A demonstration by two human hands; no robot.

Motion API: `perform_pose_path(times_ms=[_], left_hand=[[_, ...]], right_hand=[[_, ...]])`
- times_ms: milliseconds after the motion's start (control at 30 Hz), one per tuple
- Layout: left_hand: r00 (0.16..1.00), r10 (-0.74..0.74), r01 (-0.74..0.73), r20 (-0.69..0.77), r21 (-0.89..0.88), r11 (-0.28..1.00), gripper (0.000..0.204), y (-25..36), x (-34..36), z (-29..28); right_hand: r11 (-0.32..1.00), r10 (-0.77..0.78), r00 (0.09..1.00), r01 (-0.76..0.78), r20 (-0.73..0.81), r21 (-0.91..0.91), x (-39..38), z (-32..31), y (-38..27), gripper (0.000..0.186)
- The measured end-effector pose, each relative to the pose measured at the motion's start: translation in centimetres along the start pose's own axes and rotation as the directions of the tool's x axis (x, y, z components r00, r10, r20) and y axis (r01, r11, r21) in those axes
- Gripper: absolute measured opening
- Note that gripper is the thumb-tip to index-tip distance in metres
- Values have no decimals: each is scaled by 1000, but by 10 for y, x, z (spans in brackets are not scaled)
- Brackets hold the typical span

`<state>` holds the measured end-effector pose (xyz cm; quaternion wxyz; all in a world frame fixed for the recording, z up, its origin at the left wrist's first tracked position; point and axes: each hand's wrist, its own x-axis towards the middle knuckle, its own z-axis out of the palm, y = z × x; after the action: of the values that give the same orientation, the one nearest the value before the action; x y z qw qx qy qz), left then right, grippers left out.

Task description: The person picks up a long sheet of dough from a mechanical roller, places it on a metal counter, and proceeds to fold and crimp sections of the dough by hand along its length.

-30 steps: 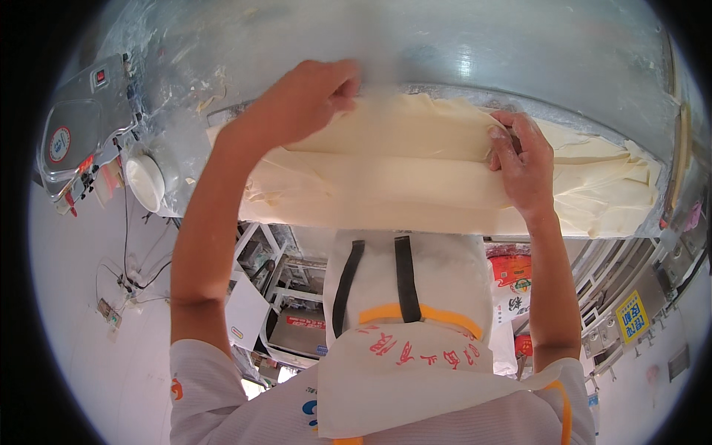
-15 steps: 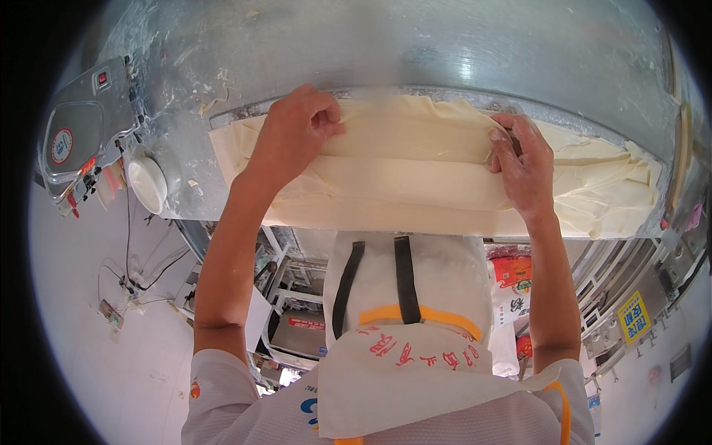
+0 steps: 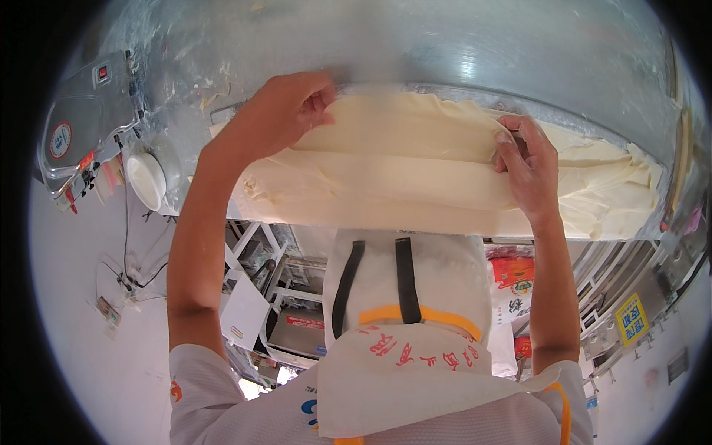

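Right of centre, the right hand (image 3: 529, 167) pinches the dough sheet (image 3: 415, 137); upper left, the left hand (image 3: 289, 115) curls, whether gripping I can't tell.

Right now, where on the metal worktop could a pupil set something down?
The widest bare patch of worktop lies beyond the dough sheet, ahead of the left hand and right hand. Crowded: the left end, by the white bowl and metal machine, and the near side, mostly dough.

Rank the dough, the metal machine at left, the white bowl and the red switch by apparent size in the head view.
1. Dough
2. Metal machine
3. White bowl
4. Red switch
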<state>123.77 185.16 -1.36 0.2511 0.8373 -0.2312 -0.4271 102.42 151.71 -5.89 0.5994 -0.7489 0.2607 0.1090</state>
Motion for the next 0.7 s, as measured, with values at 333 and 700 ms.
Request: perform_pose_path(times_ms=[333,700], left_hand=[[993,-120,120,-1,69,990,15,-3,-4,-8],[998,-28,32,-55,72,997,9,-17,1,-10]], right_hand=[[977,87,993,-101,81,188,1,-4,-6,21],[972,124,990,-135,66,194,2,-6,-10,29]])
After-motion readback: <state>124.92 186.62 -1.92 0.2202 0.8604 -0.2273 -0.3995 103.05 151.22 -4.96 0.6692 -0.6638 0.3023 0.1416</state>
